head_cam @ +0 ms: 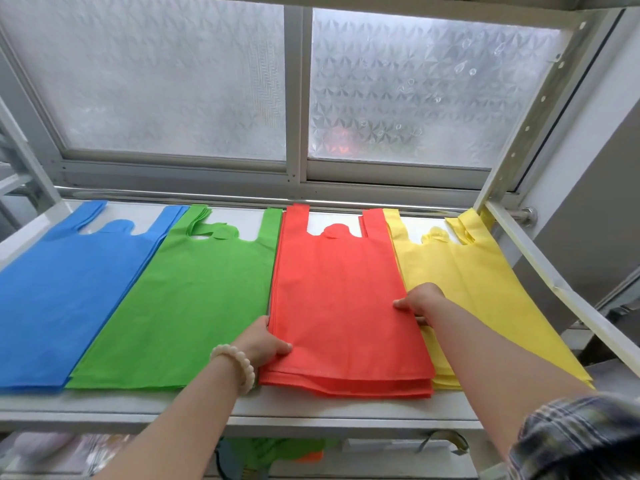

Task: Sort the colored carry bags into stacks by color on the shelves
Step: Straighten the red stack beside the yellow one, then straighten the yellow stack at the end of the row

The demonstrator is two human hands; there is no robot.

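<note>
Four flat stacks of carry bags lie side by side on the grey shelf (311,408): a blue stack (65,289), a green stack (194,306), a red stack (343,299) and a yellow stack (485,292). My left hand (265,341), with a bead bracelet on the wrist, grips the red stack's left edge, thumb on top. My right hand (420,301) grips the red stack's right edge, thumb on top and fingers tucked beneath, over the yellow stack.
A frosted sliding window (298,88) stands right behind the shelf. A slotted metal upright (526,126) rises at the back right, and a rail (561,282) runs along the right side. On the shelf below lie more green bags (277,452) and something orange.
</note>
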